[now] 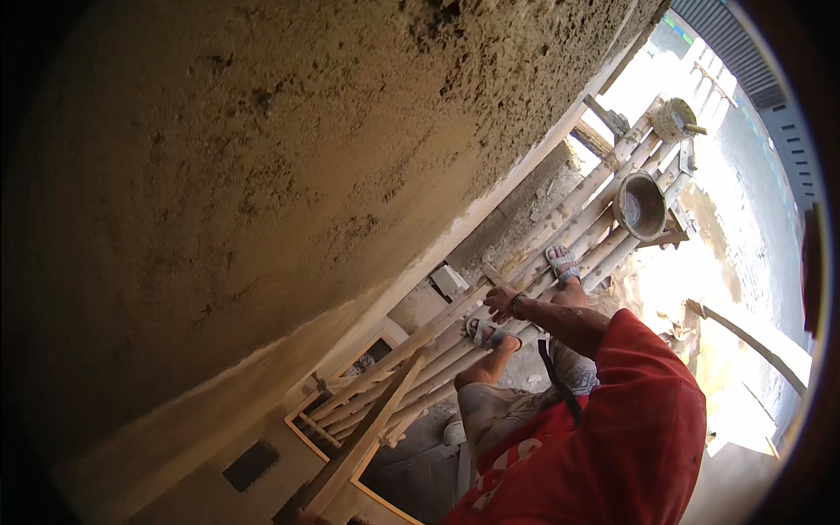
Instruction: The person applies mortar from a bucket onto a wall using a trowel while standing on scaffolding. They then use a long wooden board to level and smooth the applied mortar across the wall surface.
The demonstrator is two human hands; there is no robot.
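Observation:
My right hand (500, 302), with a band at the wrist, reaches down over the pole scaffold. Its fingers are curled at the end of a short flat piece of wood (493, 275); the rest of the grip is hidden. A long wooden board (372, 420) slants up from the lower edge. At its lower end a small part of my left hand (306, 518) shows, dark and cut off by the frame, closed about the board. Beside both hands rises a wall (289, 184) of rough, grey-brown plaster, pitted in its upper part and smoother lower down.
My sandalled feet stand on the scaffold poles (437, 372). Farther along the poles sit a round mortar basin (641, 206) and a bucket (673, 120) with a handle sticking out. Ground lies below the gaps. A curved pole (757, 346) is at the right, in glare.

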